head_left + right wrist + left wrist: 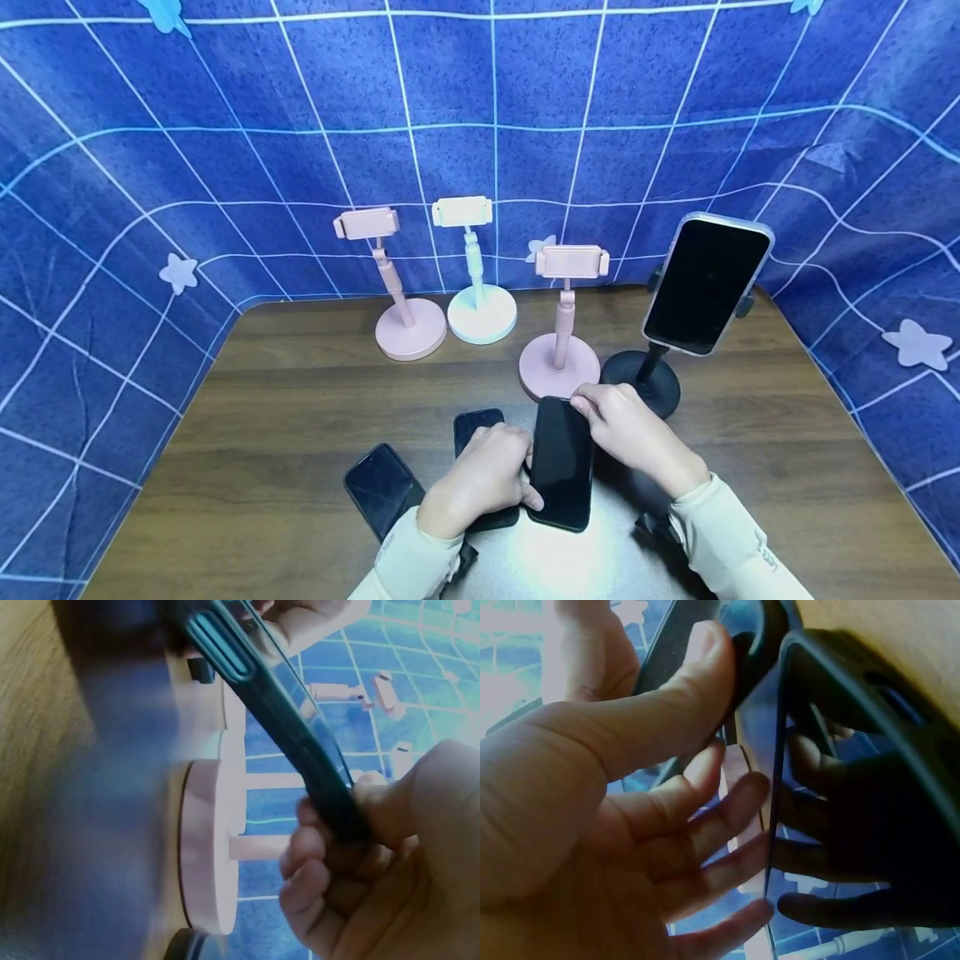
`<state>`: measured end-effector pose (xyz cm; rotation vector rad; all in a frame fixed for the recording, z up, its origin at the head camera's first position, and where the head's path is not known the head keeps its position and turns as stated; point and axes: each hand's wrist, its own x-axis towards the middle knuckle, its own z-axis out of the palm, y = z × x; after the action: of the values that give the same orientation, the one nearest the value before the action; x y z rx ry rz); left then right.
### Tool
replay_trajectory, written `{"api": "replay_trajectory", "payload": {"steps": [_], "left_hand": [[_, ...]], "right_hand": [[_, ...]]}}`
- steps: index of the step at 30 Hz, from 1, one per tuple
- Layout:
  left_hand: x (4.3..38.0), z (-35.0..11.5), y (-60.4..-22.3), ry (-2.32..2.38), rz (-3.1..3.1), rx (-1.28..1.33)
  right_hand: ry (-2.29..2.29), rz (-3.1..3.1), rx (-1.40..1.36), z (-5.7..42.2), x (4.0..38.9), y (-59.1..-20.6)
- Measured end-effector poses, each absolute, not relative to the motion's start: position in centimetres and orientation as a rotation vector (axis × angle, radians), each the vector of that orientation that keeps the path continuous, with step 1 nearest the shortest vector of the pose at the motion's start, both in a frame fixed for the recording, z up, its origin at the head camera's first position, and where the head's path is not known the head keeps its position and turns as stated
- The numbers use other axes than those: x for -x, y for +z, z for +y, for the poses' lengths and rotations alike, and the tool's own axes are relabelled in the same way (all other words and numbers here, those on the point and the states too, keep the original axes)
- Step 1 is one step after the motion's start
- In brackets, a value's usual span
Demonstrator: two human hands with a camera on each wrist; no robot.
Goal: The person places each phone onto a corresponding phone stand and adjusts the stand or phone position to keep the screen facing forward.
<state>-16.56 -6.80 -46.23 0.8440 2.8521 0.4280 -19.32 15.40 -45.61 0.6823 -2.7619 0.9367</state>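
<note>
Right hand [625, 427] pinches phone [561, 467] top corner, left hand [486, 468] its lower side. Edge-only grips could slip, knocking near pink stand [540, 368].

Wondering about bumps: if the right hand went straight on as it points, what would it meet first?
Past the phone it holds, the right hand would probably meet the nearest pink stand's base, though depth is unclear.
</note>
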Motion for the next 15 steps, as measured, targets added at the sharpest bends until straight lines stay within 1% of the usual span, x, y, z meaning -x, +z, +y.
{"api": "replay_trajectory", "payload": {"steps": [9, 15], "left_hand": [[17.1, -7.3, -45.5, 0.884, 2.629, -0.903], [17.0, -7.1, -45.1, 1.196, 2.407, -0.794]], "right_hand": [[0.893, -2.534, -0.722, 15.6, 18.8, -44.3], [0.919, -2.41, -0.678, 15.8, 18.3, -43.3]]}}
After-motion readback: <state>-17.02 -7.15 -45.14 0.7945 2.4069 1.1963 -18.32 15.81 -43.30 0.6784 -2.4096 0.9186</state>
